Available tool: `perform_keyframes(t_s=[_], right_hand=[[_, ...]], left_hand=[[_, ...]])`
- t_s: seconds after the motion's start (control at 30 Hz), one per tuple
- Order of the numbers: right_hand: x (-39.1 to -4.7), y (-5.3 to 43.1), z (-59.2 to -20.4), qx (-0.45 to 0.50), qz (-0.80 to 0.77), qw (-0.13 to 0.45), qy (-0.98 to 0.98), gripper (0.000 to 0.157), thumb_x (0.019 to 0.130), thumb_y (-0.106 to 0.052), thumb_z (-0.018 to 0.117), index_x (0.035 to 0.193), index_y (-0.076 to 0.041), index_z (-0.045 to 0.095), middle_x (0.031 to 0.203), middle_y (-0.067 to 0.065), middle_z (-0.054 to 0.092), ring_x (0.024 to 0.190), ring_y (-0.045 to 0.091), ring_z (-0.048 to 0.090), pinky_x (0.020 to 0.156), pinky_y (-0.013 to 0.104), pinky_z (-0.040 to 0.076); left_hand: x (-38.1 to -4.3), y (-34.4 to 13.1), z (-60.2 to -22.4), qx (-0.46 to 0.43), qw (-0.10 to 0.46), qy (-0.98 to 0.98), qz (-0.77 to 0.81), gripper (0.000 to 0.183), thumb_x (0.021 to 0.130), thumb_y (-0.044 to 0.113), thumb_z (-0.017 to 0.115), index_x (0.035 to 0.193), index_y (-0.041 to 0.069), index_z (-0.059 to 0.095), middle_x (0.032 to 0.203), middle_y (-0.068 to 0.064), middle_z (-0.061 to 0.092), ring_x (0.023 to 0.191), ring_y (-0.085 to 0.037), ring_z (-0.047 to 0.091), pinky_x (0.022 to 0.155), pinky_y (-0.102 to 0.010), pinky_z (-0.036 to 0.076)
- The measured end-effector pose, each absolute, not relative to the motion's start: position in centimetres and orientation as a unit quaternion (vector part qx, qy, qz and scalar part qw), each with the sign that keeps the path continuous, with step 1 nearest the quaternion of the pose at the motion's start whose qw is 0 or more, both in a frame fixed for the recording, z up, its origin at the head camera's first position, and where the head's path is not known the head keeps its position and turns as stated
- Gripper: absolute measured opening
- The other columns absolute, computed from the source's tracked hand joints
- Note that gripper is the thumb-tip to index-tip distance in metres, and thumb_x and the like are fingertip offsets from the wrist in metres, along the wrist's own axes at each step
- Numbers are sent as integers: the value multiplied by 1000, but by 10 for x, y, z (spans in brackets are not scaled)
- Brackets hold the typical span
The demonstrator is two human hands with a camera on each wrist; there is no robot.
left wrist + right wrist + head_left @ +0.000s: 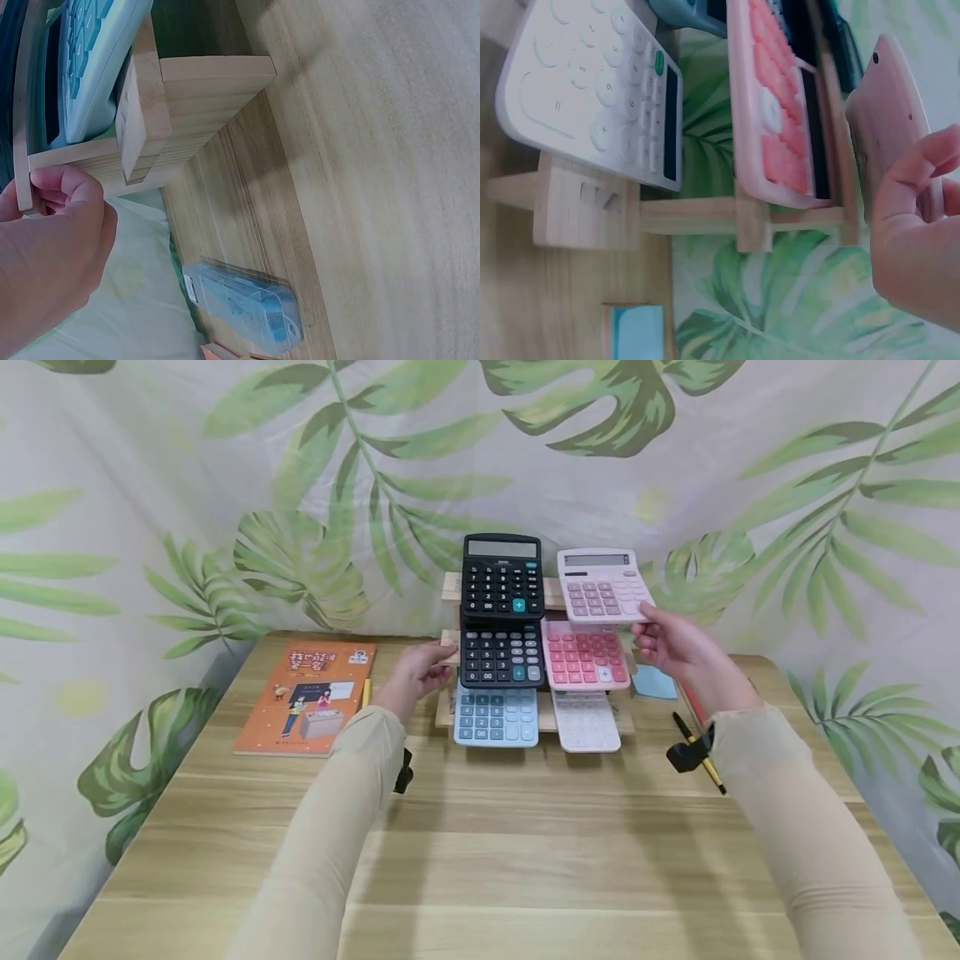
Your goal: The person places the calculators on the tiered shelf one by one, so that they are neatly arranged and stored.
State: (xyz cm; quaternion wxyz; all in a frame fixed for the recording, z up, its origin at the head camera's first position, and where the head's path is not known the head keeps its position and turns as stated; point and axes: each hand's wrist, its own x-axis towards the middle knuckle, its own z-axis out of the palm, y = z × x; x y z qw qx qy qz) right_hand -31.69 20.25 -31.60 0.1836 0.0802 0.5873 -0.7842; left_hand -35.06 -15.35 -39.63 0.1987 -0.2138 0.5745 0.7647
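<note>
My right hand (678, 647) pinches the lower right corner of a pale pink calculator (603, 585) at the top right of a wooden tiered rack (450, 587); whether it touches the rack, I cannot tell. Its back (889, 120) shows in the right wrist view. My left hand (422, 672) grips the left end of a rack slat (22, 150) between thumb and fingers. Two black calculators, an upper (502, 581) and a middle one (487, 662), stand on the left side above a light blue calculator (495, 720). Below the held one are a pink calculator (585, 656) and a white calculator (587, 727).
An orange book (303, 702) lies left of the rack, with a yellow stick-like item (367, 693) at its edge. Right of the rack lie blue sticky notes (654, 682) and a yellow-and-black pen (708, 768). The left wrist view shows a clear case (244, 304) with blue contents.
</note>
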Motion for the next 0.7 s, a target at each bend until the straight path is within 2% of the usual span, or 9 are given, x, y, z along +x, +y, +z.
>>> perform_keyframes(t_s=[0.1,0.3,0.53,0.63,0.7], right_hand=[[-327,194,-319,125,-781,175,586,18,94,-30,51,91,-13,57,66,-2,59,55,7,49,50,15,42],[-334,189,-325,177,-735,166,632,24,89,-36,59,83,-13,60,61,-3,60,54,7,52,51,15,48],[-345,194,-323,196,-715,199,641,25,88,-38,60,78,-15,61,59,-5,58,53,6,50,51,15,47],[-348,195,-322,201,-713,212,637,23,87,-37,61,79,-15,62,59,-5,57,53,5,49,51,14,46],[-349,195,-323,203,-699,212,652,26,86,-40,62,87,-14,60,60,-5,57,54,5,50,52,15,47]], left_hand=[[-350,-154,-395,-217,198,571,767,55,86,8,62,138,15,42,91,1,52,64,-7,49,63,-12,47],[-350,-151,-396,-212,208,568,768,55,86,8,62,138,15,43,88,1,52,62,-7,50,62,-12,47],[-351,-150,-398,-205,209,569,769,54,86,7,62,137,14,44,90,2,53,61,-6,50,61,-12,47],[-350,-150,-398,-210,207,572,765,53,86,8,62,136,14,45,89,2,53,61,-7,50,61,-13,47],[-351,-150,-399,-215,203,583,757,52,86,10,63,135,16,46,88,3,54,63,-6,50,61,-13,47]])
